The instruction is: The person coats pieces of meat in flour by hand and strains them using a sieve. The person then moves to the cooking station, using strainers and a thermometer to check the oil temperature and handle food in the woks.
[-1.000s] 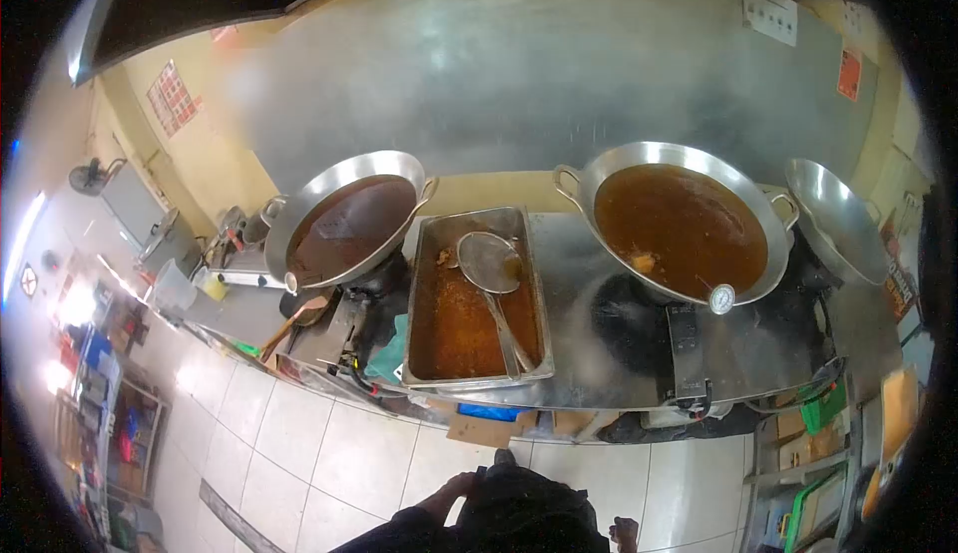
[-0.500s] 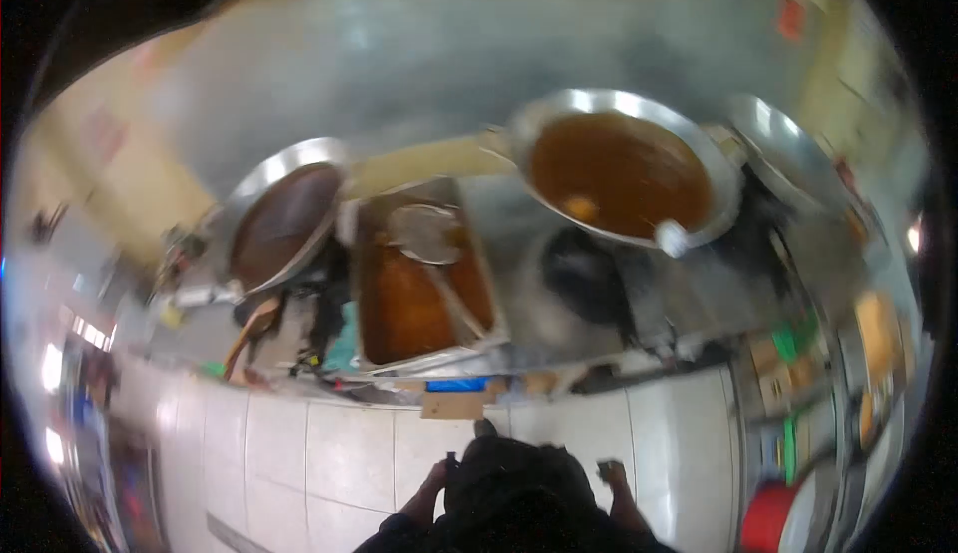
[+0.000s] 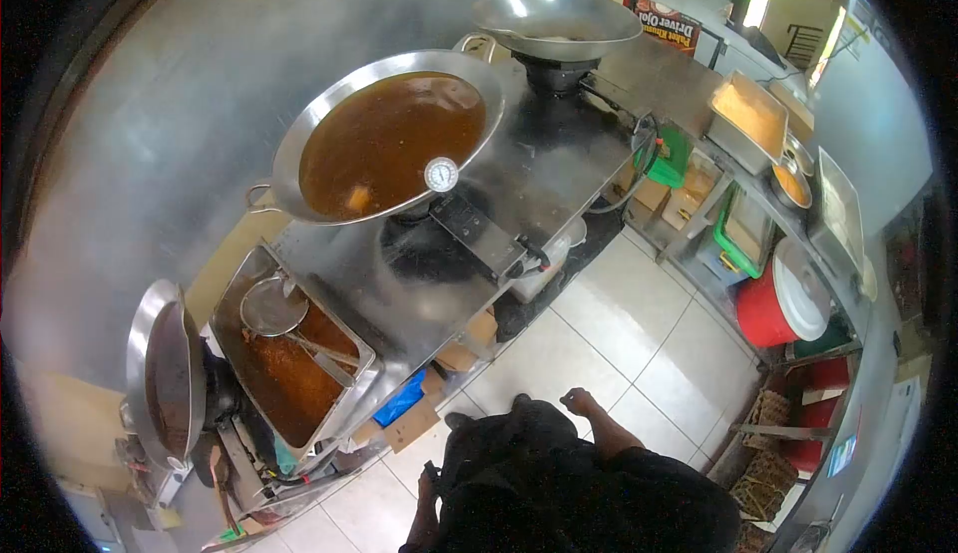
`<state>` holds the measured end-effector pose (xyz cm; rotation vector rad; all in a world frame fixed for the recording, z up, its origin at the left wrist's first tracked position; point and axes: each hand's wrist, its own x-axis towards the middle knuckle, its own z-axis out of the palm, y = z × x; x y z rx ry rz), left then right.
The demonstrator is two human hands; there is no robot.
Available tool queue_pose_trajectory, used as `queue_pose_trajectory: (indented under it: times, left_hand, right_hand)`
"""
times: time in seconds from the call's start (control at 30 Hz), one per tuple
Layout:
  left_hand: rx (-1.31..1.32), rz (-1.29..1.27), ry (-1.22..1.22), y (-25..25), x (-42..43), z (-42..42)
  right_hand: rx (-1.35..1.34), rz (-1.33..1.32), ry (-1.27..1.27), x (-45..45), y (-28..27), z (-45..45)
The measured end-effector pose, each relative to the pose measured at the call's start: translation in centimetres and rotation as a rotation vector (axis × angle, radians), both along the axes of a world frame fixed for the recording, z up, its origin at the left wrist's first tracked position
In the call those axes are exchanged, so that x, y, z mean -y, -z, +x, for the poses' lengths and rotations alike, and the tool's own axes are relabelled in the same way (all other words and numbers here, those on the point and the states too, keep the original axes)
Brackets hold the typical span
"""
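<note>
Low at my left side hangs my left hand, closed around a small dark thing I cannot make out. My right hand is held out over the floor tiles, fingers curled; whether anything is in it is hidden. Neither hand touches the stove counter. On the counter stands a large wok of brown oil, with a dial thermometer at its near rim and a golden piece floating inside. Left of it, a wire skimmer rests in a rectangular metal tray holding brown liquid.
A second wok with dark oil stands at far left, a third wok at the far end. A shelf on the right bears a tray of orange crumbs. Below are a red bucket and a green-rimmed bin.
My view has swung to the right and sharpened, bringing the right-hand shelf and far end of the counter into sight. My right hand now reaches farther forward from my body.
</note>
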<state>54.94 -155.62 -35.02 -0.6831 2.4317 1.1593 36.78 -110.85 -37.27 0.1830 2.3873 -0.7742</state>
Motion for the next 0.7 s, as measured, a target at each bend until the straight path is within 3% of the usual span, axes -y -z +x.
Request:
queue_pose_trajectory:
  times: [0.03,0.07,0.17,0.2,0.23,0.3,0.33,0.47,0.53,0.57,0.63,0.67,0.7]
  left_hand:
    - [-0.147,-0.058,0.089,2.6,0.7,0.4]
    - [-0.105,0.296,-0.109,6.5,2.1,1.0]
    - [-0.213,-0.124,0.13,1.7,-0.5,-0.3]
    - [-0.045,-0.27,0.267,-0.4,-1.2,-1.1]
    - [-0.119,-0.161,0.12,0.0,-1.1,-0.8]
    - [0.018,-0.283,0.169,0.9,-0.7,-0.8]
    - [0.07,-0.322,0.12,1.3,-0.6,-0.3]
    - [0.02,-0.328,-0.103,-1.0,-1.9,-0.2]
    - [0.066,-0.336,-0.148,-1.7,-2.8,0.0]
    - [0.06,-0.329,-0.189,-1.5,-3.1,0.5]
    - [-0.013,-0.234,-0.205,-1.5,-3.6,2.0]
    - [-0.051,-0.189,-0.205,-1.5,-3.9,2.6]
    - [-0.056,-0.184,-0.227,-1.5,-4.4,3.1]
  right_hand:
    - [0.011,-0.005,-0.003,0.0,-0.1,0.1]
    - [0.013,-0.008,-0.005,-0.1,0.0,0.3]
    - [0.035,-0.026,-0.031,-0.9,1.7,1.0]
    - [-0.032,-0.082,-0.058,-1.6,2.7,1.4]
    - [-0.1,-0.144,-0.091,-1.9,3.7,1.4]
    - [-0.049,-0.087,-0.007,-2.2,4.6,1.5]
    - [-0.11,-0.16,-0.088,-2.7,5.4,1.5]
    - [-0.204,-0.336,-0.179,-4.5,8.5,1.7]
    - [-0.004,-0.336,-0.047,-5.2,10.8,1.5]
    - [-0.03,-0.369,0.014,-4.4,6.8,1.2]
    - [-0.126,-0.315,-0.05,-5.1,9.6,0.9]
    - [-0.148,-0.338,-0.2,-5.3,10.1,0.1]
    - [-0.071,-0.347,-0.143,-5.2,9.7,-0.3]
